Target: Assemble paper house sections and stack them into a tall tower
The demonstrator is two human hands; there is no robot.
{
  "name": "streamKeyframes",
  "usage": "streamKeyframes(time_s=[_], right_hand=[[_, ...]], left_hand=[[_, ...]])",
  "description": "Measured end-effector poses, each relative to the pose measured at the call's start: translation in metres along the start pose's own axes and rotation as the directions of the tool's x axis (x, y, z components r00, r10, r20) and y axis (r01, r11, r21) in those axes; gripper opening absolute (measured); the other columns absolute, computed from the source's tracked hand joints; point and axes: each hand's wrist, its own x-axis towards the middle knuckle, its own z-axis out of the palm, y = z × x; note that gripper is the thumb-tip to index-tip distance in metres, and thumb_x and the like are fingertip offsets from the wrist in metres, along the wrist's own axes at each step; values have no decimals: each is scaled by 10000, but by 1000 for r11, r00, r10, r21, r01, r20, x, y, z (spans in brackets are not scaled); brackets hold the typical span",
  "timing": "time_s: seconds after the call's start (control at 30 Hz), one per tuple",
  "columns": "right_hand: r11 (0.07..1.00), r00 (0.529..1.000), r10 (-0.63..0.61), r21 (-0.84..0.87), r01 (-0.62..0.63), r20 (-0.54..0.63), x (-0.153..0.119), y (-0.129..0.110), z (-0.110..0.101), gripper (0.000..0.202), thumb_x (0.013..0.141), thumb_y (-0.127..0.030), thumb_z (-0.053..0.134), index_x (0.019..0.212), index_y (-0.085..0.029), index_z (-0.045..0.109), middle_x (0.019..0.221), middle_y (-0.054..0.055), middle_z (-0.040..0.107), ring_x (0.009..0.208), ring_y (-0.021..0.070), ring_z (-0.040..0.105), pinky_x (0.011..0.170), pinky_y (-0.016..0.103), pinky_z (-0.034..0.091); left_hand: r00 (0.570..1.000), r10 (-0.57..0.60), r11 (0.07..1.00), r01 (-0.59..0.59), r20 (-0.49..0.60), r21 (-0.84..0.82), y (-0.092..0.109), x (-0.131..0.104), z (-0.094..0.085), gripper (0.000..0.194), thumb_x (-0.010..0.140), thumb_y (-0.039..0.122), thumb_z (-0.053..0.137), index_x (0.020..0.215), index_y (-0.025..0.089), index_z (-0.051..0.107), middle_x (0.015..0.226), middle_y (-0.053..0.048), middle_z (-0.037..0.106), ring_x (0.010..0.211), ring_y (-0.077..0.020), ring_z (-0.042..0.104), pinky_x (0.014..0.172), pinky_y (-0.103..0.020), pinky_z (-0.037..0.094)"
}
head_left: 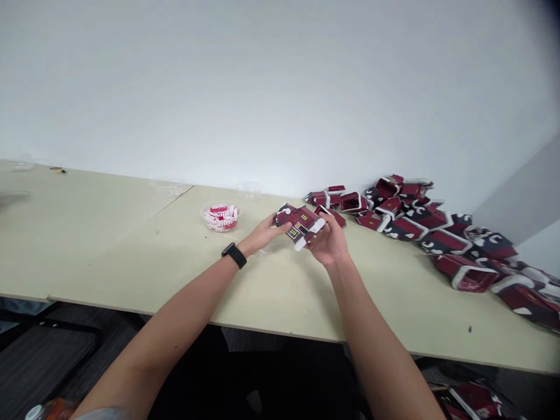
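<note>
Between both hands, above the table, is a small dark-red house model (301, 221) with yellow windows, a dark snow-patched roof and white edging. My left hand (266, 231) grips its roof end, thumb on top. Around the white-edged end closes my right hand (331, 240), its fingers partly hidden beneath the house. A clear plastic bowl (221, 224) with red-and-white pieces stands left of my left hand. Just behind my right hand lies another dark-red house piece (336, 217).
A heap of similar house models (420, 219) runs along the right of the pale table (175, 262) against the wall. Clear containers (249, 190) stand at the back. More house pieces (476, 399) lie below the table at lower right, and a bottle (50, 410) at lower left.
</note>
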Motion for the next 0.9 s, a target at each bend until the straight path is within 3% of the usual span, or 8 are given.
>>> streamKeyframes(time_s=[0.07, 0.17, 0.3, 0.5, 0.6, 0.67, 0.77, 0.9], right_hand=[[999, 997, 42, 11, -43, 72, -1, 2, 1, 347, 731, -495, 769, 988, -267, 723, 1055, 52, 748, 917, 276, 665, 674, 381, 559], [995, 999, -15, -101, 19, 41, 1, 5, -2, 332, 746, -478, 779, 1008, -282, 719, 1200, 42, 747, 1056, 290, 669, 718, 361, 559], [933, 986, -106, -332, 142, 126, 2, 6, -8, 492, 758, -517, 858, 1182, -341, 682, 1287, 21, 736, 1216, 292, 660, 874, 389, 563], [853, 916, -142, -423, 305, 375, 2, 18, -4, 627, 654, -394, 976, 1195, -267, 688, 1196, 46, 766, 1135, 275, 699, 1014, 437, 551], [833, 924, -224, -432, 346, 310, 7, 25, -3, 598, 629, -396, 979, 1128, -240, 689, 1161, 57, 775, 1103, 278, 706, 1009, 445, 563], [821, 927, -285, -437, 367, 244, 12, 28, -4, 596, 618, -404, 975, 1110, -238, 683, 1145, 60, 776, 1075, 276, 711, 998, 448, 572], [810, 912, -364, -420, 410, 189, 17, 30, -6, 566, 628, -407, 957, 1093, -239, 679, 1131, 55, 769, 1046, 263, 709, 977, 439, 578], [806, 901, -404, -402, 433, 161, 17, 30, -5, 488, 666, -411, 929, 1049, -234, 682, 1075, 46, 767, 1029, 250, 702, 950, 414, 577]], left_hand=[[999, -36, 979, 41, 29, -202, 1, 1, 3, 605, 828, 542, 849, 1268, 153, 704, 1363, -145, 718, 1271, -312, 640, 1120, -438, 446], [996, -86, 950, 75, -23, -303, 4, 2, 3, 564, 761, 410, 924, 1212, 149, 710, 1304, -143, 735, 1186, -285, 678, 1060, -430, 495], [987, -88, 977, 59, -138, -203, 7, 1, -3, 625, 693, 314, 956, 1220, 166, 654, 1176, -122, 755, 1053, -249, 704, 937, -398, 543], [1000, -2, 993, 3, -8, 119, 16, -1, -5, 624, 802, 445, 851, 1331, 216, 612, 1193, -120, 750, 1096, -289, 691, 944, -433, 520], [973, 180, 801, -59, -145, 595, 26, 1, -23, 437, 899, 466, 754, 1273, 251, 684, 1339, -109, 721, 1335, -349, 558, 1141, -530, 363], [902, 302, 567, 90, -309, 819, 31, 0, -46, 282, 961, 418, 667, 1184, 257, 731, 1330, -109, 727, 1380, -378, 482, 1169, -584, 255], [818, 312, 362, 367, -483, 857, 34, -4, -90, 222, 949, 219, 560, 1037, 232, 763, 1209, -147, 751, 1296, -392, 490, 1084, -597, 261], [795, 185, 253, 529, -578, 810, 30, -14, -134, 236, 843, 182, 595, 971, 212, 791, 1130, -192, 742, 1264, -442, 437, 995, -582, 276]])
